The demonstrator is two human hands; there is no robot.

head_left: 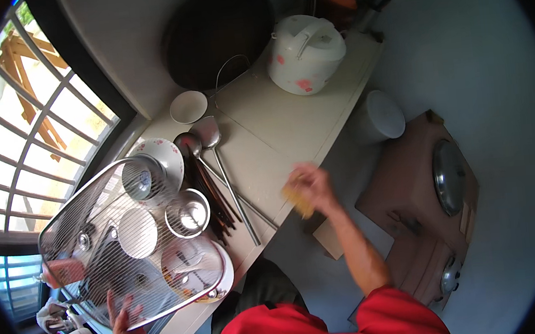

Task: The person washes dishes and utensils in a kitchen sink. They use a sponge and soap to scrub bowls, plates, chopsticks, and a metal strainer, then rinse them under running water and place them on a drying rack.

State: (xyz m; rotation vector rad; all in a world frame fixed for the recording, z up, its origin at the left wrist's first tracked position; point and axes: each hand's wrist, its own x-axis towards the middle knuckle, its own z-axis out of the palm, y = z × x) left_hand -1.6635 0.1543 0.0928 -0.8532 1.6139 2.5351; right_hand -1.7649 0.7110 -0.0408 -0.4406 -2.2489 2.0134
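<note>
My left hand (128, 320) grips the near rim of a wire rack (179, 303), its fingers spread at the wires. The rack is tilted above the sink (154, 274). Through its wires show a white bowl (137, 232), a metal bowl (188, 214) and a basin (226, 267) with utensils in it. A yellow sponge (302, 204), blurred, is in my right hand (316, 184), just off the counter's front edge. Between the hands lie a wok turner (207, 131), a ladle (188, 143) and dark chopsticks (207, 187) on the tiled counter (251, 144).
Farther along the counter stand a white flowered pot with a lid (306, 57), a large dark wok (216, 36) and a white bowl (188, 107). A white bucket (386, 114) and a brown stove (394, 174) with a metal lid (449, 177) are on the right. A barred window (35, 136) is left.
</note>
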